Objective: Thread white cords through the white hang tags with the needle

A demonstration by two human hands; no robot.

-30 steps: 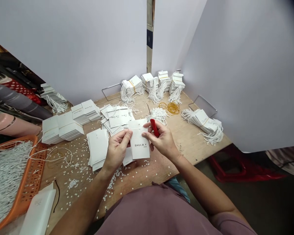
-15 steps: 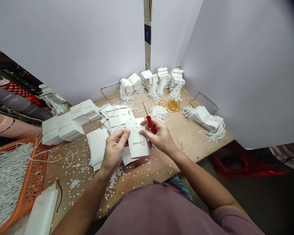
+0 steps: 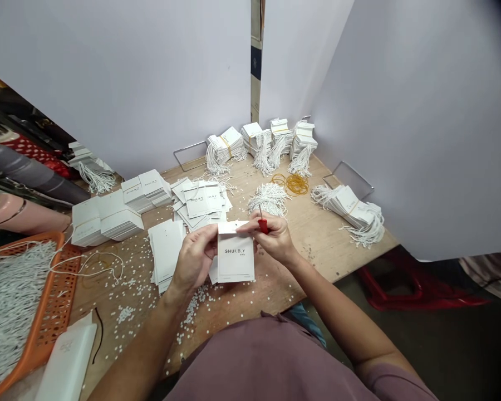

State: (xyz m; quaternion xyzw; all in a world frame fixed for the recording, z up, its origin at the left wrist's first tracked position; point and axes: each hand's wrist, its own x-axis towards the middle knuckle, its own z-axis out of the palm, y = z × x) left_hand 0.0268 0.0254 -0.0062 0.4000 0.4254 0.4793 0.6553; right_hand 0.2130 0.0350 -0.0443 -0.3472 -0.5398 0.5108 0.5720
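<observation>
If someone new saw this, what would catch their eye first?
Probably the white SHUI.B.Y card held between the left hand and right hand, which also grips a red-handled tool. Next, likely the orange basket of white strings at the left edge, then the yellow rubber bands beyond the right hand.

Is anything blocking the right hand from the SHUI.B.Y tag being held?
Nothing visible: the right hand is at the upper right of the tag, the left hand at its upper left. The right hand's red-handled tool points away from the tag.
</observation>
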